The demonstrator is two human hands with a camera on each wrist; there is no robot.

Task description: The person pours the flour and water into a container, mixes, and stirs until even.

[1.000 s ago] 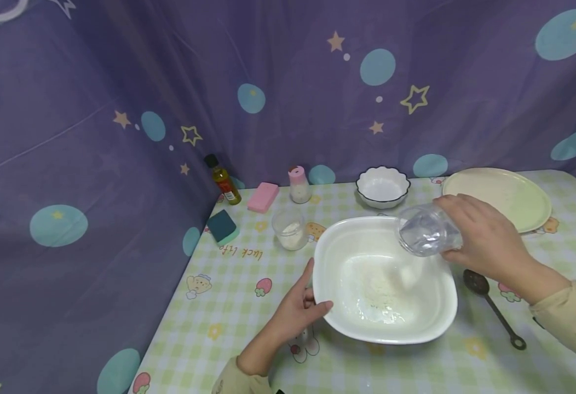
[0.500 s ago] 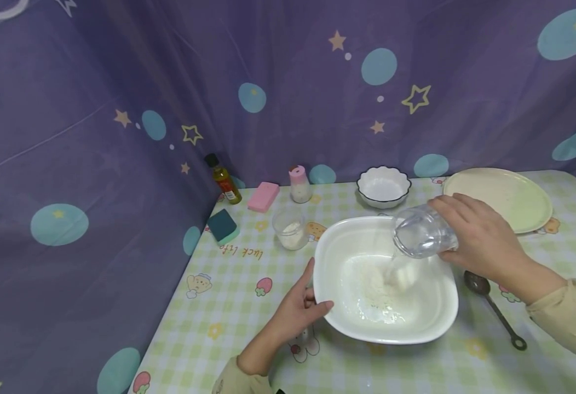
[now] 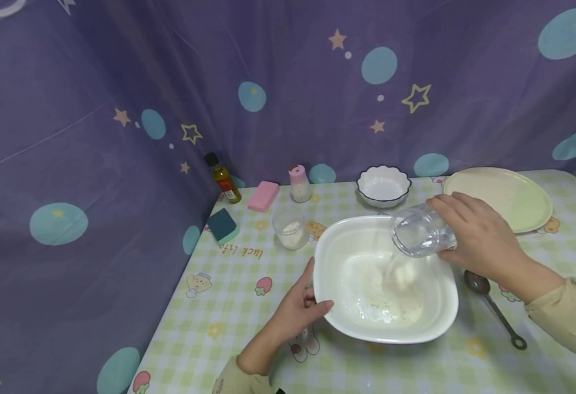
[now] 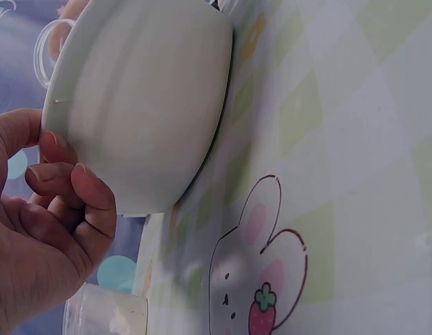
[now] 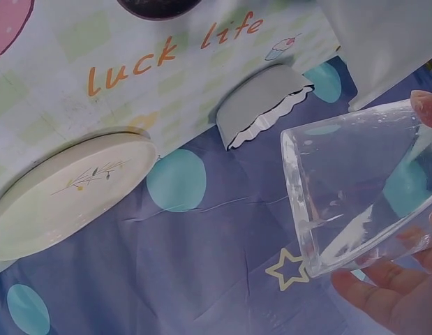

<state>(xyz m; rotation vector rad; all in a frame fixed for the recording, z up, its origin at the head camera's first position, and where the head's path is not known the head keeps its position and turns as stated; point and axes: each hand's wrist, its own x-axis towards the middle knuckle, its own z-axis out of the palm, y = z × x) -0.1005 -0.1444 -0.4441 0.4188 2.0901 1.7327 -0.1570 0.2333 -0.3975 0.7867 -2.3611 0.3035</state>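
A large white basin [image 3: 339,323] stands on the checked tablecloth with white powder and liquid [image 3: 379,282] in it. My left hand [image 3: 298,312] grips its left rim, thumb on top; in the left wrist view the fingers [image 4: 93,202] curl below the rim against the outer wall [image 4: 146,105]. Over the basin's far right part, my right hand [image 3: 485,246] holds a clear cup [image 3: 422,231] tipped to the left. A thin stream of clear liquid runs from its mouth into the basin. The right wrist view shows the tilted cup [image 5: 355,188] with liquid along its lower side.
Right of the basin lies a dark spoon [image 3: 495,309]. Behind stand a scalloped bowl [image 3: 383,186], an oval plate [image 3: 510,197] and a pink-topped shaker [image 3: 299,185]. A cup of white powder [image 3: 290,230], sponges [image 3: 263,197] and an oil bottle [image 3: 225,180] stand at the left.
The cup has tipped further and shifted slightly left, and liquid now pours from it. The wet patch in the powder has spread towards the lower right. My left hand stays on the rim.
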